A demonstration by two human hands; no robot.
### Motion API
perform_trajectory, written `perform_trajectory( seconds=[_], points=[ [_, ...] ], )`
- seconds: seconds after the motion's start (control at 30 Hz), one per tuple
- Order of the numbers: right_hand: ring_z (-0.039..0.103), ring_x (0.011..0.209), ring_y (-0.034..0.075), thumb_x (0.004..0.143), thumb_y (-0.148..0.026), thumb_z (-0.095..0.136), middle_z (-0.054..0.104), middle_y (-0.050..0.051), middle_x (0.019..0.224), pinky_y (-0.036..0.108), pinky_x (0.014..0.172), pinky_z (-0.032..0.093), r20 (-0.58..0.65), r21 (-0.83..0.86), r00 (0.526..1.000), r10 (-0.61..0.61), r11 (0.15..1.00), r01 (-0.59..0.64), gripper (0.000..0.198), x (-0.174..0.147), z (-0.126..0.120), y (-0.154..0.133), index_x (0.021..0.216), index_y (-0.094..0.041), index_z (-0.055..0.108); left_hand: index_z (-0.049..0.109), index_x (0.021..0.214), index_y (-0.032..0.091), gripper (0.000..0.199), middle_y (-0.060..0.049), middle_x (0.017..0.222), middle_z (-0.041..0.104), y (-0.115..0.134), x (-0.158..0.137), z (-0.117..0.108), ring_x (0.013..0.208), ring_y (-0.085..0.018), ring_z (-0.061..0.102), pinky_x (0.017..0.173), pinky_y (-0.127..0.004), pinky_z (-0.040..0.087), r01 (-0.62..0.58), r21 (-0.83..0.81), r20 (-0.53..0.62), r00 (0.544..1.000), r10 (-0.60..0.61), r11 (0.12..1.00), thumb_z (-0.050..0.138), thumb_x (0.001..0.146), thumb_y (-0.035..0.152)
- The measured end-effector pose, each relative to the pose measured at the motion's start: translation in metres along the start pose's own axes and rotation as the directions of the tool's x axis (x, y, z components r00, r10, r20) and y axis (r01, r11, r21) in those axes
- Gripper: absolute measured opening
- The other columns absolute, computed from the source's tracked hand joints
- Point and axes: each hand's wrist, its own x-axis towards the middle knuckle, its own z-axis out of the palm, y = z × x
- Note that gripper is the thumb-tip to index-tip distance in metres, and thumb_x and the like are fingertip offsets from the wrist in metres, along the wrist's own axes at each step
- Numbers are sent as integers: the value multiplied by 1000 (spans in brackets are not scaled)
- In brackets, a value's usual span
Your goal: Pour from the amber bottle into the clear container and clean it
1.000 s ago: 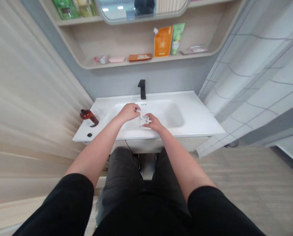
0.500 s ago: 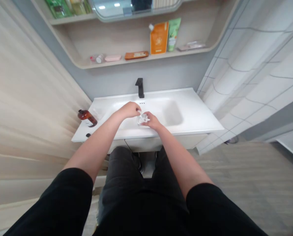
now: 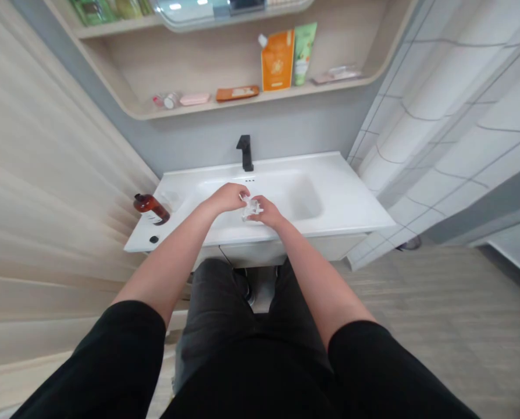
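Observation:
Over the white washbasin (image 3: 301, 201), both my hands meet at a small clear plastic object with whitish parts (image 3: 252, 208); its exact kind is too blurred to make out. My right hand (image 3: 266, 211) grips its right side, fingers curled round it. My left hand (image 3: 230, 196) pinches at its upper left end, thumb and fingers closed on a whitish piece there. To the left on the counter, an amber bottle with a black neck (image 3: 152, 209) lies tilted or leans. Closer to the front edge sits a small round black cap (image 3: 154, 239).
A black faucet (image 3: 246, 152) rises behind my hands. Above it, a wall shelf (image 3: 177, 113) carries an orange pouch (image 3: 277, 61), a green tube (image 3: 304, 55), a brown case (image 3: 237, 93) and a pink case (image 3: 195, 99). A pale curtain (image 3: 46, 174) hangs at left.
The view has shifted slightly, so the black cap shows more fully beside my left arm. Both hands stay on the clear object, with only slight movement of the fingers.

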Motion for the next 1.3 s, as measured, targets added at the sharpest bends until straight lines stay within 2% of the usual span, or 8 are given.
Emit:
perform_trajectory(
  seconds=[0.2,0.33,0.43,0.63,0.8,1.03,1.2,1.3],
  points=[
    [68,92,24,59,-45,99,73,-1,105,42,89,62,5,65,1000,-5,998,4,72,0,1,2,119,-29,64,88,115,21,35,-9,122,88,-16,-6,31,118,-28,81,115,-44,61,-65,-284,-117,993,33,957,79,80,22],
    [67,91,23,60,-49,98,71,0,108,39,81,63,10,135,1000,19,991,-20,74,0,2,3,122,-30,62,79,133,21,56,-16,146,80,-21,-9,65,125,-28,79,113,-45,63,-35,-551,-241,963,-119,834,89,79,34],
    [67,93,24,58,-47,98,70,0,107,38,79,63,6,162,1000,25,987,-26,74,-1,2,3,122,-31,63,70,144,21,67,-20,152,75,-24,-14,83,127,-28,79,116,-47,61,-48,-662,-299,932,-205,748,87,81,37],
    [68,98,25,56,-44,98,71,1,111,38,82,63,26,183,999,26,983,-31,74,-1,1,2,120,-30,64,54,159,24,80,-22,160,68,-41,-21,104,146,-30,71,122,-46,57,-138,-675,-350,925,-149,725,82,87,43],
    [67,99,24,54,-41,100,71,-1,111,41,92,62,59,170,998,10,985,-20,75,-3,-1,0,119,-29,65,59,153,26,101,-19,152,72,-53,-14,128,136,-34,74,117,-49,59,-243,-747,-438,880,-183,619,106,66,46],
    [68,101,25,52,-33,100,71,-1,110,36,84,62,100,280,994,52,957,-78,72,-8,-4,-8,116,-29,65,63,152,26,76,-13,136,78,-62,-19,135,130,-33,76,114,-48,58,-357,-796,-450,889,-84,488,89,86,52],
    [69,100,24,54,-32,99,72,-1,111,35,81,63,132,308,989,61,946,-99,72,-8,-5,-9,117,-30,65,62,154,26,89,-12,131,78,-57,-17,137,120,-30,77,106,-43,59,-270,-764,-429,891,-148,586,99,76,48],
    [69,99,23,54,-31,99,71,-1,109,35,82,62,129,319,990,58,943,-97,70,-9,-5,-10,115,-29,65,62,153,25,77,-11,129,79,-58,-17,136,118,-30,77,108,-45,59,-298,-776,-436,890,-131,555,89,87,52]
  ],
)
